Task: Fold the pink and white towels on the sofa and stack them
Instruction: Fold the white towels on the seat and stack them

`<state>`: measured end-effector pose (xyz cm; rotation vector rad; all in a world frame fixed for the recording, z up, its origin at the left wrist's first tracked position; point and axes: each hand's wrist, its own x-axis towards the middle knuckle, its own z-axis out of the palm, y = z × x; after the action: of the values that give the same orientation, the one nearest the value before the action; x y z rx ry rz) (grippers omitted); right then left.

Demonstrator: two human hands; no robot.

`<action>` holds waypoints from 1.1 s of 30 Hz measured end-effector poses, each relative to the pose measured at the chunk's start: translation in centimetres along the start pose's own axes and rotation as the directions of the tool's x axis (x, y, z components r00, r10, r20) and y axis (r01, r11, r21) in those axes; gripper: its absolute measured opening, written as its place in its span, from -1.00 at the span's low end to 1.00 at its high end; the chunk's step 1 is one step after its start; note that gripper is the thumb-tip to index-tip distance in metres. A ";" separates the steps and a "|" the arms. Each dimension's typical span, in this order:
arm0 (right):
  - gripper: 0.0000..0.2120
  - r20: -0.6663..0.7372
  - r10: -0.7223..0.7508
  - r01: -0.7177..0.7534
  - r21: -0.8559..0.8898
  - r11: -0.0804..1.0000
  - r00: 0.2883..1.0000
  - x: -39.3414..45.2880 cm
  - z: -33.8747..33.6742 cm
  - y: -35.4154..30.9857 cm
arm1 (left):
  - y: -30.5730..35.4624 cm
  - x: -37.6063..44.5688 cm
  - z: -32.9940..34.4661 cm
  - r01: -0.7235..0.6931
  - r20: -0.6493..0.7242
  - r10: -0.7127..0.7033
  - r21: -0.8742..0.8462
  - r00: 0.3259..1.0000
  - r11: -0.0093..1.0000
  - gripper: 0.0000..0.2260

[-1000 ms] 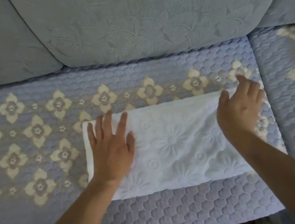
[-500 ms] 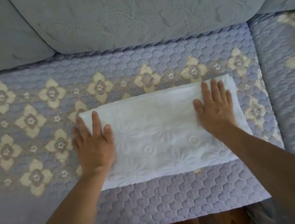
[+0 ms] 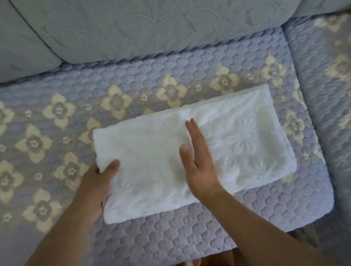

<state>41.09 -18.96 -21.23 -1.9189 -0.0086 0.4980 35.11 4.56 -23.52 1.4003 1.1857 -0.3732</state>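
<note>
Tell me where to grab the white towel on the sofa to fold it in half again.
Probably take the white towel by its short left edge, coming in from the left, thumb on top and fingers underneath, as the left hand grips it. It lies flat as a long rectangle, so that end can swing over to the right. The right hand stands edge-on along the middle, marking the crease.
</note>
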 end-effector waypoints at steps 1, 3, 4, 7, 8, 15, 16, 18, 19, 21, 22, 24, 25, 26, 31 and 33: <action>-0.49 0.012 0.013 -0.014 0.025 1.000 1.000 -2.0 -0.3 0.2 | 0.5 -0.5 -0.1 0.020 0.024 -0.020 -0.037 1.000 0.999 -0.67; -0.45 0.073 0.084 -0.083 -0.022 0.996 0.994 -5.2 -0.7 1.7 | 1.3 -2.0 -0.1 0.049 0.072 -0.041 -0.114 0.997 0.992 -0.72; -0.42 0.099 0.113 -0.104 -0.090 0.990 0.989 -6.0 -0.8 2.5 | 1.8 -3.2 0.0 0.047 0.098 -0.033 -0.141 0.995 0.989 -0.73; -0.42 0.149 0.225 -0.221 -0.046 0.974 0.963 -4.8 -1.3 2.2 | 4.1 -7.0 0.8 -0.022 0.146 0.045 -0.159 0.988 0.987 -0.73; -0.44 0.179 0.302 -0.320 0.080 0.944 0.936 -3.9 -1.9 1.3 | 5.1 -8.5 1.3 -0.052 0.188 0.083 -0.164 0.979 0.985 -0.70; -0.40 0.448 0.343 -0.562 0.603 0.566 0.826 1.0 -16.0 -5.2 | 11.8 -16.8 12.5 -0.393 0.394 0.366 -0.013 0.843 0.920 -0.47; -0.40 0.479 0.322 -0.571 0.592 0.568 0.817 1.7 -18.4 -6.2 | 12.0 -17.4 15.6 -0.391 0.429 0.349 0.011 0.833 0.920 -0.40; -0.42 0.477 0.338 -0.572 0.530 0.626 0.811 3.1 -21.8 -6.8 | 11.7 -17.8 21.4 -0.320 0.518 0.265 0.017 0.813 0.947 -0.34; -0.47 0.430 0.382 -0.563 0.458 0.688 0.818 3.8 -22.6 -6.4 | 11.1 -17.4 23.8 -0.301 0.542 0.242 0.020 0.804 0.953 -0.37; -0.56 0.205 0.481 -0.518 0.208 0.829 0.852 5.0 -22.9 -4.2 | 9.8 -16.8 26.6 -0.356 0.493 0.305 0.009 0.815 0.935 -0.57; -0.62 0.084 0.481 -0.486 0.059 0.872 0.873 5.5 -22.8 -3.2 | 9.0 -16.6 27.0 -0.432 0.404 0.400 -0.012 0.823 0.902 -0.66; -0.71 -0.026 0.407 -0.405 -0.168 0.899 0.913 6.2 -22.5 -1.6 | 7.4 -16.0 26.3 -0.646 0.156 0.627 0.154 0.763 0.748 -0.70; -0.72 -0.043 0.380 -0.378 -0.246 0.892 0.924 6.5 -22.4 -1.0 | 6.6 -15.3 25.5 -0.693 0.092 0.719 0.376 0.689 0.615 -0.66; -0.71 -0.056 0.374 -0.374 -0.285 0.882 0.926 6.7 -22.5 -0.6 | 5.6 -14.4 24.7 -0.666 0.110 0.773 0.593 0.624 0.453 -0.61; -0.59 -0.161 0.237 -0.285 -0.639 0.714 0.958 6.5 -22.5 1.4 | 3.2 -10.7 25.3 -0.593 0.544 0.622 0.790 0.563 -0.156 -0.45; -0.49 -0.235 -0.070 -0.131 -0.737 0.663 0.970 4.8 -20.7 0.6 | 3.0 -9.9 27.2 -0.576 0.587 0.571 0.785 0.573 -0.228 -0.39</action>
<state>52.53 -36.41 -16.89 -2.8073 -0.0252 0.2821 44.40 -22.83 -20.63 2.9768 -0.1942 -0.4531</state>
